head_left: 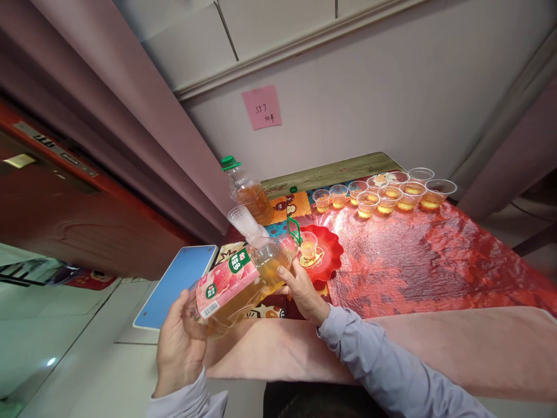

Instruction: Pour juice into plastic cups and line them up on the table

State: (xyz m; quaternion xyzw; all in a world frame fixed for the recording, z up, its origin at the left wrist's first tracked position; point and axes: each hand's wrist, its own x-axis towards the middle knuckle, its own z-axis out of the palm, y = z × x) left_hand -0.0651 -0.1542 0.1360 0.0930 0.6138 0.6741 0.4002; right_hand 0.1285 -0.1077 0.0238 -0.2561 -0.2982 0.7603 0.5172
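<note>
A large clear bottle (235, 281) with a pink label and amber liquid is tilted, its neck toward the upper right. My left hand (176, 342) supports its base from below and the left. Near the neck, my right hand (304, 290) grips the bottle from the right. Just beyond the bottle's mouth is a clear plastic cup (308, 247) with amber liquid, standing on a red scalloped plate (333, 252). A green plastic loop (295, 230) shows at the neck. Behind the bottle lies a stack of clear cups (246, 223).
Several clear cups (389, 200) with amber liquid stand at the table's back right. Another bottle (252, 197) with a green cap stands behind. A loose green cap (293, 189) lies near the wall. A blue board (176, 281) is at left; pink cloth (435, 342) covers the front edge.
</note>
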